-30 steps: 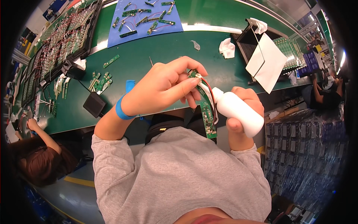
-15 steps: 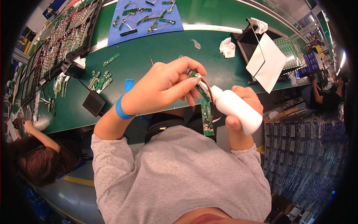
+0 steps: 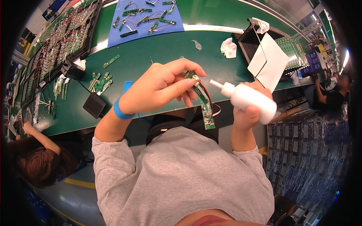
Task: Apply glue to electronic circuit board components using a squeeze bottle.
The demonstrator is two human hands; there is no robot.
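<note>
My left hand (image 3: 162,88), with a blue wristband, pinches the upper end of a narrow green circuit board (image 3: 203,103) that has red and white wires; the board hangs down over my lap. My right hand (image 3: 247,113) grips a white squeeze bottle (image 3: 249,100). Its nozzle points left toward the top of the board and stands a short way off it.
A green bench (image 3: 162,49) lies ahead, with a blue mat (image 3: 147,15) of small boards, loose boards (image 3: 100,83), a black box (image 3: 94,105), white tissues (image 3: 228,47), a black tray (image 3: 252,43) and racks of wired boards (image 3: 64,37). Other people work at left (image 3: 34,158) and right (image 3: 332,94). Wrapped stacks (image 3: 305,158) stand at right.
The bottle has drawn back to the right, so its nozzle has left the board's top. My left hand still holds the board in much the same place.
</note>
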